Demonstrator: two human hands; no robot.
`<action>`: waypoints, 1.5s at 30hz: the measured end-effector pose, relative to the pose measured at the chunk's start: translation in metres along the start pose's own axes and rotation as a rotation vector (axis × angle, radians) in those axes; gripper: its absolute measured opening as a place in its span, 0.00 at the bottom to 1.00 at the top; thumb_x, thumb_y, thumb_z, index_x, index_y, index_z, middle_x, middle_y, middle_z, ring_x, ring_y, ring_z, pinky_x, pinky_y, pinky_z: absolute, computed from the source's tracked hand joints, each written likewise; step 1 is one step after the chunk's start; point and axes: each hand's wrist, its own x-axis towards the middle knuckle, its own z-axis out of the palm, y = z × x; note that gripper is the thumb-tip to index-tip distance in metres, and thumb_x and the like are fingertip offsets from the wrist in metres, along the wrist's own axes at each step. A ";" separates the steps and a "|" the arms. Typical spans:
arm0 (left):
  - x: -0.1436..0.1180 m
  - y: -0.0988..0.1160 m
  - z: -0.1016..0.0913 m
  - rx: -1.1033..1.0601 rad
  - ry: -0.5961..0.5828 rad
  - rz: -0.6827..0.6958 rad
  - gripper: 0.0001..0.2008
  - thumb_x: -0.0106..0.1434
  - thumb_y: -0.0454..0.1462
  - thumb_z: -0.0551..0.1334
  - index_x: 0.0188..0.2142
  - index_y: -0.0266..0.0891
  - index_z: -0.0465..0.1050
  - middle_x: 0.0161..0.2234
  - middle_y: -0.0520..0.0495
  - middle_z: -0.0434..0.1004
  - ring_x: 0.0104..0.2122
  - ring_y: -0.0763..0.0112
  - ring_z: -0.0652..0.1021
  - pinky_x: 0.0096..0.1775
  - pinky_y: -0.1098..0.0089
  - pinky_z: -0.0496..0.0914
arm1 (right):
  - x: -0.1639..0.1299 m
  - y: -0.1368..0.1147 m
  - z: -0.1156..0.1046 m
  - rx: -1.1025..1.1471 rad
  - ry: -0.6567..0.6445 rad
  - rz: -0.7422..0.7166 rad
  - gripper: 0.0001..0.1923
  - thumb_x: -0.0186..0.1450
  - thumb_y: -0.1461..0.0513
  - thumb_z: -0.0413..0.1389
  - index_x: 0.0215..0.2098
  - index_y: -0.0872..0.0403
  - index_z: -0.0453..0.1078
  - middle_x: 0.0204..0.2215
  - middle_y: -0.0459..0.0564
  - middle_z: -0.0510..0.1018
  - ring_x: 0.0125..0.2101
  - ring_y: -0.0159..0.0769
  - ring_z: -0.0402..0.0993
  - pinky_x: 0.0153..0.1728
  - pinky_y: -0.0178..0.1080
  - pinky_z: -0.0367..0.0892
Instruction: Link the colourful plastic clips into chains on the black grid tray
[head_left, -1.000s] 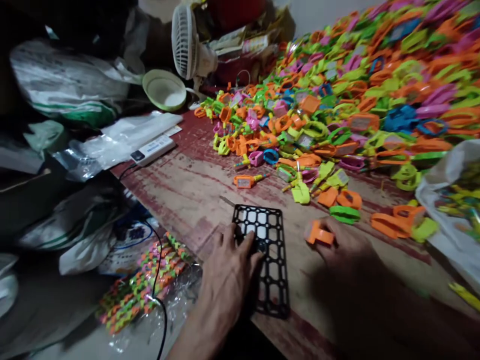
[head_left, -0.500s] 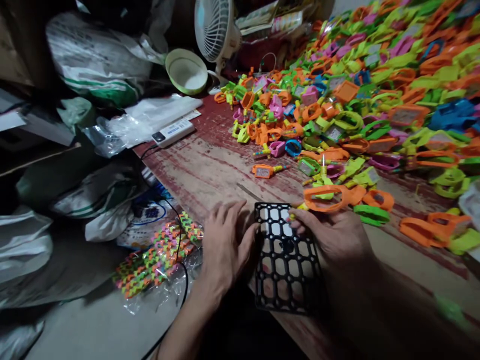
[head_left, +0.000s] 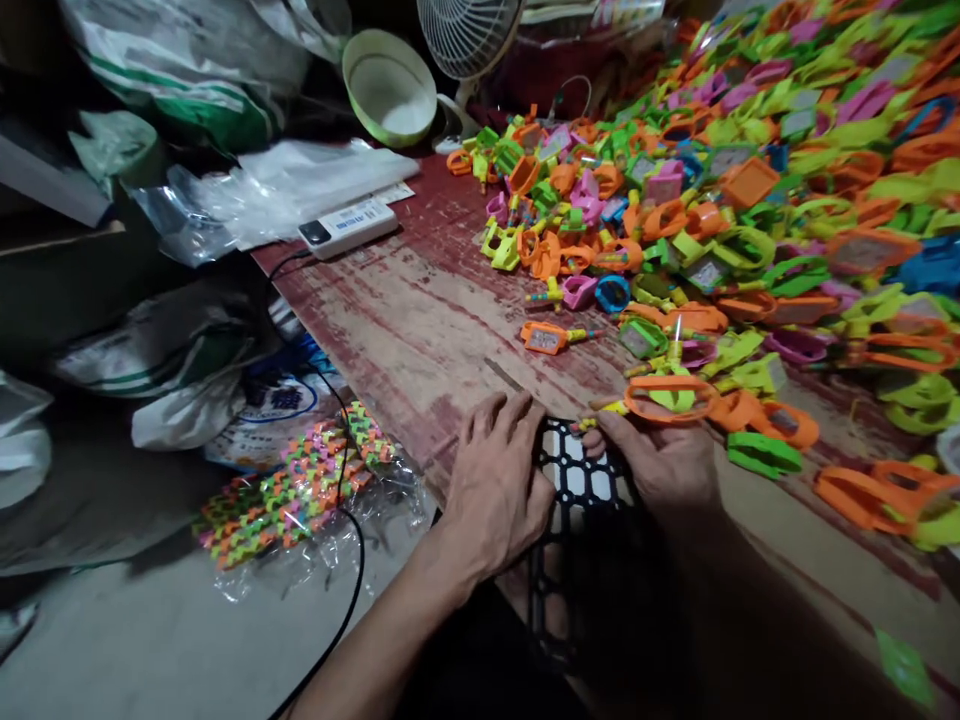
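Black grid tray (head_left: 581, 480): flat at near edge of worn red table (head_left: 420, 320), partly overhanging it; white pieces showing through a few of its upper cells, other cells apparently open, hard to tell in the dim light.
Left hand (head_left: 499, 480): palm down on tray's left edge, fingers spread loosely, gripping nothing.
Right hand (head_left: 664, 465): on tray's upper right corner, fingers pinching an orange toy (head_left: 667, 398) with a loop handle and a thin yellow stem, held just above the tray.
Heap of coloured plastic toys (head_left: 750, 200): orange, green, pink, blue, covering far right of table.
Green bowl (head_left: 390, 85): tilted at table's far end beside white fan (head_left: 469, 35); nothing seen inside.
Clear bag (head_left: 300, 500): below table on left, holding woven coloured strips.
White power adapter (head_left: 346, 225): on table's left edge, black cable trailing down.
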 end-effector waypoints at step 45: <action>0.005 -0.007 0.003 -0.439 0.195 -0.018 0.11 0.68 0.35 0.60 0.48 0.42 0.76 0.41 0.46 0.81 0.42 0.64 0.80 0.47 0.65 0.75 | -0.035 0.021 -0.020 -0.768 -0.207 -0.646 0.20 0.71 0.55 0.57 0.58 0.53 0.67 0.57 0.56 0.71 0.53 0.45 0.71 0.53 0.54 0.70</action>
